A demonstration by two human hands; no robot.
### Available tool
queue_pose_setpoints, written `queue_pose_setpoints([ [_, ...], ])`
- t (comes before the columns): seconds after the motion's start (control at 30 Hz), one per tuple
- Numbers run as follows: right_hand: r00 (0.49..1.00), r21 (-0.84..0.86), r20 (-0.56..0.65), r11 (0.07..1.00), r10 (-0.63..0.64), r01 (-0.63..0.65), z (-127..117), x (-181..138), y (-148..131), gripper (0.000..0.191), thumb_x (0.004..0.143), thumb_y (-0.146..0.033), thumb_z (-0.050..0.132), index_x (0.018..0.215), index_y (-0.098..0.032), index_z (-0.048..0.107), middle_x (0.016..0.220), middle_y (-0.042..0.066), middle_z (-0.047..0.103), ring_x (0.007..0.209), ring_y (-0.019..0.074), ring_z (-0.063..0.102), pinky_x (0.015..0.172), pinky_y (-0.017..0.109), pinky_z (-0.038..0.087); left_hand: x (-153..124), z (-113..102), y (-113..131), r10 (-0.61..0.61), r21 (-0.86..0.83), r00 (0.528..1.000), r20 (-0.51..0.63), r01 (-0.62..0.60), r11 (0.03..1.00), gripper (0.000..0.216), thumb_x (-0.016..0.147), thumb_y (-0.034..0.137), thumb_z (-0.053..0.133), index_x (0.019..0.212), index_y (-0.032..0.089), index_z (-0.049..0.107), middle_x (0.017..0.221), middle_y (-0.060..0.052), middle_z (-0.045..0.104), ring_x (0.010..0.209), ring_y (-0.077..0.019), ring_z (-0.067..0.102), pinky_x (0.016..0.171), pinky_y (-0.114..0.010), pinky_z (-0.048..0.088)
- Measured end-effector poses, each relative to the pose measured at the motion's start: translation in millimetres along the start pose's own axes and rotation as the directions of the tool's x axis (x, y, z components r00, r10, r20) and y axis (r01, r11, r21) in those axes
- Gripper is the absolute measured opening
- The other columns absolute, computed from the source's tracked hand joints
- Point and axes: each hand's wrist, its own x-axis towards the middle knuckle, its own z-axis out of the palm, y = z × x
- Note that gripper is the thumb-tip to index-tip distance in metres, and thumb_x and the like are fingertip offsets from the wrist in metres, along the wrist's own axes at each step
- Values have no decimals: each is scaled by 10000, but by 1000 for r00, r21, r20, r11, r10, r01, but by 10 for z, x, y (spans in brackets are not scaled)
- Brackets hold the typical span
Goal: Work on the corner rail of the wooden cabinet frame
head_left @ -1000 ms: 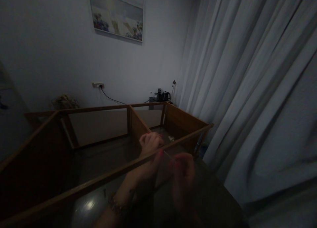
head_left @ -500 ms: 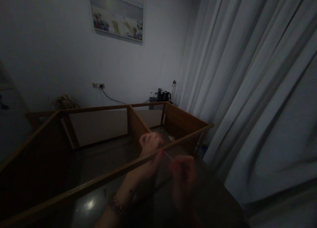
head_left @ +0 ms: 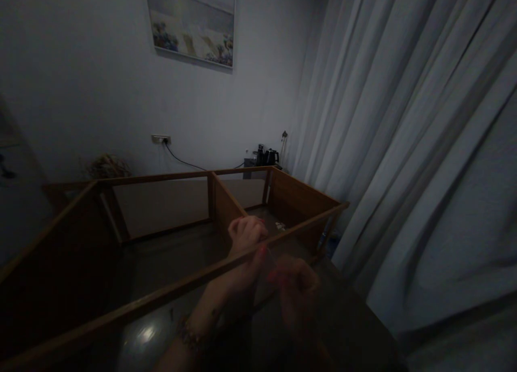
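My left hand [head_left: 247, 237] is wrapped round the front wooden rail [head_left: 177, 288] of a brown frame, fingers over the far side and thumb on the near side. It grips where the rail meets the middle divider panel [head_left: 229, 194]. Just right of that thumb, my right hand [head_left: 297, 278] is closed in a pinch, blurred by motion. From its fingertips a thin, pale rod, apparently a hex key [head_left: 270, 252], reaches toward the rail; its tip is too faint to make out.
The frame's right end panel [head_left: 302, 191] stands beside a long grey curtain [head_left: 388, 173]. Small pale pieces [head_left: 280, 226] lie inside the right compartment. Behind are a black kettle [head_left: 271, 156], a wall socket [head_left: 160, 139] with a cord, and a picture [head_left: 191, 27].
My right hand has turned slightly, its fingertips shifting a little left and down, and the thin rod now shows less clearly. My left hand keeps its hold on the rail.
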Motion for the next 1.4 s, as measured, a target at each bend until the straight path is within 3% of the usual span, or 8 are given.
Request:
queue_pose_setpoints([
  [0.17,999,-10,-31,1000,-27,27,-19,11,1,319,869,-495,851,720,-241,730,600,-18,704,523,139,619,488,238,469,26,54,-154,32,-25,998,47,-31,999,243,1036,330,328,1035,279,566,1119,-106,661,1215,-349,578,1134,-627,425],
  [0.33,997,-85,-80,996,8,-14,-62,-16,44,341,913,-543,791,783,-228,782,606,-5,722,520,138,650,496,232,488,5,34,-70,-3,-56,1000,4,3,998,344,1077,376,247,1035,270,571,1138,-107,648,1218,-348,578,1154,-633,410],
  [0.57,998,-170,-34,985,-47,40,2,-30,-42,344,990,-567,686,994,-251,822,622,-5,746,542,162,705,521,256,552,-14,-8,59,-15,-35,1000,-18,15,999,340,1063,421,278,1060,275,585,1145,-121,662,1259,-388,571,1095,-629,454],
  [0.87,989,-346,60,927,-133,146,-21,-81,-38,360,1084,-505,539,1221,-265,770,688,-2,727,596,165,705,588,290,597,-11,8,-15,35,2,999,25,-35,999,185,996,387,428,1110,288,535,1196,-117,646,1291,-373,544,1119,-635,446],
  [0.97,985,-394,81,903,-153,173,-69,-118,21,399,1101,-500,491,1314,-269,736,752,8,728,591,148,667,567,270,574,-14,3,-10,34,18,999,33,-35,999,202,1007,400,412,1087,277,551,1214,-120,638,1300,-375,537,1093,-629,468],
  [1.1,975,-471,112,854,-191,222,-120,-145,74,375,1102,-471,490,1350,-309,720,939,54,773,762,187,706,670,311,593,-10,-6,12,13,7,1000,19,-13,1000,276,1046,431,349,1049,271,573,1166,-113,645,1262,-379,559,1085,-610,473],
  [1.2,964,-499,130,825,-234,267,-140,-152,103,350,1103,-437,498,1358,-324,710,961,48,765,760,181,685,686,310,581,0,-2,5,4,-16,1000,18,-4,1000,272,1058,395,322,1054,271,564,1160,-111,645,1257,-368,555,1099,-610,460],
  [1.4,964,-427,-65,880,-259,208,-109,-151,119,204,1054,-349,632,1228,-327,736,913,13,726,784,161,674,662,262,552,-7,-4,-1,22,3,999,42,-22,1000,243,1040,287,318,1008,271,558,1143,-99,642,1210,-333,557,1138,-623,418],
])
